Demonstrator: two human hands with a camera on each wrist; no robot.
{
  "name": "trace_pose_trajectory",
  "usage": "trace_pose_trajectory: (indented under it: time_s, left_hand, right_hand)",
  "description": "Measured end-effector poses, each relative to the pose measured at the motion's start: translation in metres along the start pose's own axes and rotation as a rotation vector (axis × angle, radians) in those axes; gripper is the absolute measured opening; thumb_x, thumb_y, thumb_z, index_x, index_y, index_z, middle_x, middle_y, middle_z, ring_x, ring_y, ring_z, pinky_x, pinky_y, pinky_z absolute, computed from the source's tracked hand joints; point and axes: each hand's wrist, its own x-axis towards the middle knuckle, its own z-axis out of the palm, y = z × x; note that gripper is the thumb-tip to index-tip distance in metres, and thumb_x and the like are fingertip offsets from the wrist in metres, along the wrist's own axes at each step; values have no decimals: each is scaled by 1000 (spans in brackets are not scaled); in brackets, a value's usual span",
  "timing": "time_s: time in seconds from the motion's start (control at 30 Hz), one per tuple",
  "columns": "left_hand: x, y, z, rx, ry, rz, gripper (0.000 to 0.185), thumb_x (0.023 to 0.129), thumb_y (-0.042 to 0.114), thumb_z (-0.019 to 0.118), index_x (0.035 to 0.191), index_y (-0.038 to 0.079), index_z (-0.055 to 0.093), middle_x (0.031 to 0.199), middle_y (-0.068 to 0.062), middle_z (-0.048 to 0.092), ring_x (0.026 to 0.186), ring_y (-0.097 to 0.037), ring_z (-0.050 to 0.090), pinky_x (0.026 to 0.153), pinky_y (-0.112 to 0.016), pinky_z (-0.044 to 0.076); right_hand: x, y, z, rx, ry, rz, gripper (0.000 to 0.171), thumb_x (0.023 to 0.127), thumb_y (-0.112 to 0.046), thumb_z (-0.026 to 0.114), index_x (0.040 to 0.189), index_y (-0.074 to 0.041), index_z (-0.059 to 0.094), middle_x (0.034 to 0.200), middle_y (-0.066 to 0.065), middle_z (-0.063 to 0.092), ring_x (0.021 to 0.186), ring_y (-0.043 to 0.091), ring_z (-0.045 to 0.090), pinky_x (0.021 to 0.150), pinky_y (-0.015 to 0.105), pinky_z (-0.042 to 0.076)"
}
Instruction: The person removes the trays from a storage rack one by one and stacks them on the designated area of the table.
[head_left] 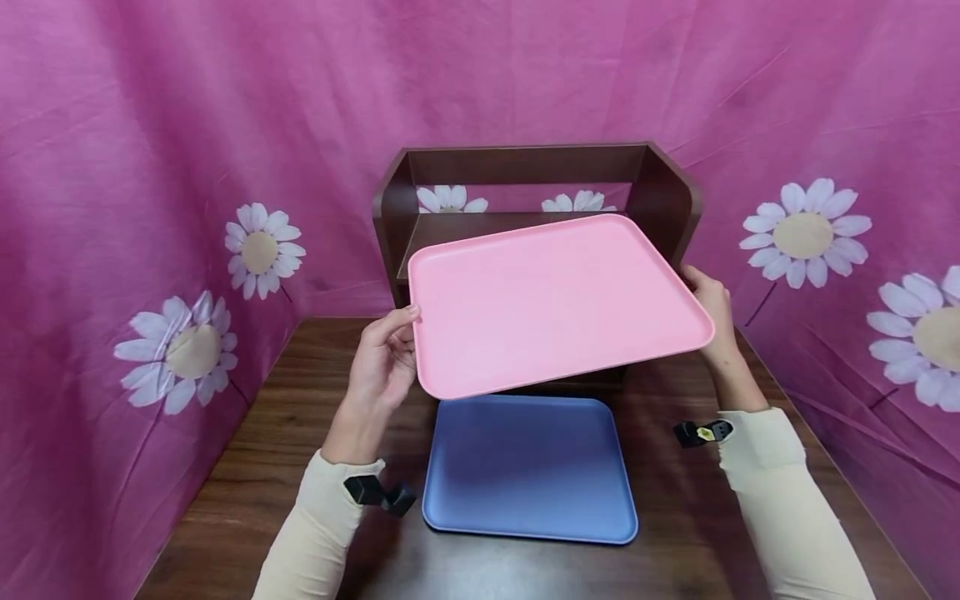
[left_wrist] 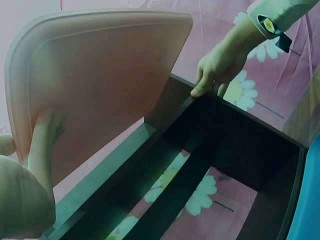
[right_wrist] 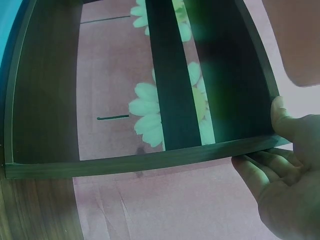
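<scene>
Head view: brightly lit; pale glare on near tabletop (head_left: 480,575), soft shadows beside blue tray (head_left: 528,471). Wrist views: hazy, green-tinted, dark within shelf (right_wrist: 174,80).

No text could be read.
The yellow mark (head_left: 705,433) on the right black wrist device (head_left: 686,434) was too small.

left hand (head_left: 377,362) pinches pink tray (head_left: 555,308) by left edge, right hand (head_left: 717,317) just right of it, blue tray (head_left: 528,471) below, shelf (head_left: 525,166) behind
</scene>
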Motion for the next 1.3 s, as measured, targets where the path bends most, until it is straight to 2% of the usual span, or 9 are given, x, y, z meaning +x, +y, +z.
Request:
trace_pose_trajectory:
  time_s: [0.07, 0.13, 0.3, 0.4, 0.63, 0.8, 0.93, 1.1, 1.3]
  left_hand:
    - [-1, 2, -4, 1, -3, -3, 37, 98, 3, 44, 72, 8, 70, 64, -1, 72, 58, -10, 70, 55, -23, 57]
    - [-3, 5, -9, 3, -4, -7, 39, 98, 3, 43, 72, 9, 71, 64, -1, 72, 57, -9, 69, 53, -22, 56]
    - [-6, 9, -20, 22, -21, -24, 42, 99, 3, 40, 70, 10, 72, 63, 0, 71, 55, -8, 68, 52, -21, 54]
    - [-7, 9, -25, 21, -23, -35, 44, 99, 3, 39, 70, 11, 72, 64, 1, 72, 56, -7, 68, 52, -21, 55]
    - [-11, 8, -32, 20, -32, -49, 42, 99, 2, 39, 75, 10, 73, 65, 2, 72, 57, -6, 67, 54, -19, 55]
    - [-15, 6, -39, 11, -90, -68, 41, 98, 1, 39, 78, 8, 73, 68, 0, 73, 59, -5, 68, 56, -18, 56]
    - [-19, 3, -45, 0, -150, -91, 43, 99, 0, 36, 81, 7, 74, 71, -2, 74, 62, -7, 70, 58, -20, 58]
    - [-24, -2, -54, -27, -202, -115, 45, 99, -1, 33, 84, 6, 75, 73, -2, 75, 62, -7, 70, 59, -20, 58]
    - [-28, -6, -62, -18, -204, -125, 44, 99, -1, 34, 81, 7, 74, 66, 2, 71, 55, -1, 63, 52, -14, 53]
  right_hand:
    - [1, -1, 0, -19, -17, 17, 22, 88, -2, 53, 105, 7, 63, 85, 32, 64, 73, 40, 56, 66, 47, 44]
    - [2, -2, 1, -14, -20, 38, 25, 88, -6, 58, 108, 4, 66, 88, 29, 67, 71, 26, 59, 66, 37, 46]
    - [4, -5, 3, -8, -3, 96, 19, 87, -21, 66, 93, -3, 68, 68, 0, 63, 61, -2, 44, 58, 17, 35]
    - [4, -6, 4, -18, 2, 123, 20, 87, -25, 67, 86, -5, 65, 62, -10, 54, 58, 1, 43, 55, 20, 34]
    - [3, -8, 6, -19, 10, 135, 31, 87, -36, 72, 106, -11, 72, 71, 3, 71, 68, 0, 51, 65, 18, 38]
    - [2, -7, 5, -17, 12, 123, 31, 87, -40, 73, 93, -10, 67, 54, -11, 52, 61, 8, 46, 59, 21, 35]
    - [2, -7, 5, -4, 15, 125, 39, 85, -44, 74, 79, -11, 56, 50, -11, 36, 53, 6, 35, 51, 25, 29]
    - [1, -7, 5, 6, 8, 144, 43, 82, -50, 74, 81, -12, 56, 51, -11, 35, 57, 6, 33, 53, 27, 27]
    - [1, -5, 5, 3, 5, 138, 40, 82, -50, 75, 86, -13, 61, 50, -14, 38, 57, 6, 34, 53, 25, 29]
